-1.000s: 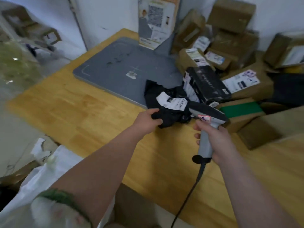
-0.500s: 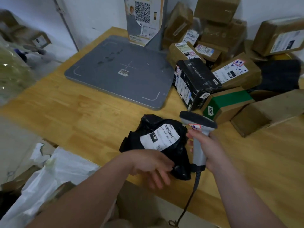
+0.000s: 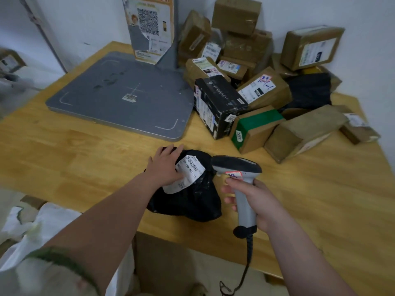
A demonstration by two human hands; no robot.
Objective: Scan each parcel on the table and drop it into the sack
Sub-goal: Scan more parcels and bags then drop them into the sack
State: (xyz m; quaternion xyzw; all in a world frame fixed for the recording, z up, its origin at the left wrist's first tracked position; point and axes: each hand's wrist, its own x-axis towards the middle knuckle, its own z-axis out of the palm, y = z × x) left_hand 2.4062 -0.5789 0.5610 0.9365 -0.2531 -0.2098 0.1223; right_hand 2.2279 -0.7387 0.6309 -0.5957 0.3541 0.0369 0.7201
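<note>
On crinkly black bag [image 3: 192, 202], left hand [image 3: 165, 166] flat; right hand [image 3: 259, 202] curled round grey scanner [image 3: 237, 165].

Crumpled black parcel [image 3: 192, 201], white label [image 3: 188, 174] up, lies just before the grey plate [image 3: 119, 99]; boxed parcels [image 3: 265, 90] heap right of it.

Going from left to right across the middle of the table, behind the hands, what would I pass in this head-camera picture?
grey plate → black box → green-taped box → long brown box → small labelled box
</note>
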